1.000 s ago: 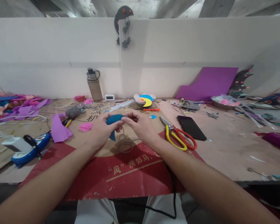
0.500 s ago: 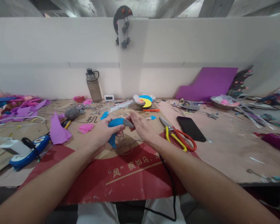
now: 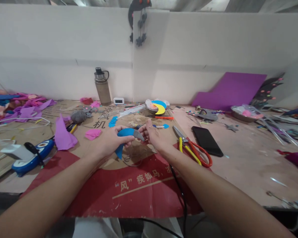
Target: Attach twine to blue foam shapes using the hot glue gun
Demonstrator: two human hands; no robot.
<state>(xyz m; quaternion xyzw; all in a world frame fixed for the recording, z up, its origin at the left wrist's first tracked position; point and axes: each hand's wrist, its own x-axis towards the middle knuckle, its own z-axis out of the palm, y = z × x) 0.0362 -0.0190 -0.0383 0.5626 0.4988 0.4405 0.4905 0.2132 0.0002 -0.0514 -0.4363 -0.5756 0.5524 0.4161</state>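
A curved blue felt piece [image 3: 124, 136] with a grey pointed tip [image 3: 139, 135] is held above the cardboard sheet [image 3: 129, 178]. My left hand [image 3: 109, 142] grips the blue piece from the left, fingers curled round it. On the right, my right hand [image 3: 154, 136] has its fingertips pinched on the grey tip. A loop of thin brown string [image 3: 134, 158] lies on the cardboard just below both hands.
Yellow-and-red scissors [image 3: 191, 148] and a black phone [image 3: 207, 140] lie to the right. Pink felt scrap [image 3: 92, 133], purple scrap [image 3: 62, 135] and a blue glue gun [image 3: 32, 156] lie left. A water bottle [image 3: 102, 86] stands by the wall. A black cable [image 3: 180, 198] runs off the front edge.
My hands have drawn slightly apart, so the grey tip now shows at the end of the blue piece. The view has tilted down a little.
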